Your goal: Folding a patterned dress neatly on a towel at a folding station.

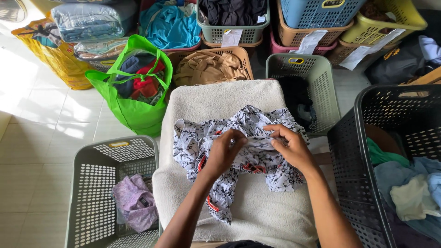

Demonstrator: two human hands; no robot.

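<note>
Garment (257,151), white w/ black print and red trim, lies crumpled on the towel-covered worktop (220,101), so both hands can work it flat. Left hand (223,151) and right hand (291,146) each pinch a fold of cloth near its middle; grip narrow, closed on fabric.

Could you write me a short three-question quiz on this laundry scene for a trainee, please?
1. True or false: both hands grip the black-and-white patterned garment.
2. What does the garment lie on? A) floor tiles B) cream towel-covered surface C) a basket lid
3. What does the grey basket on the person's left hold?

Key
1. True.
2. B.
3. A crumpled lilac garment.
</note>
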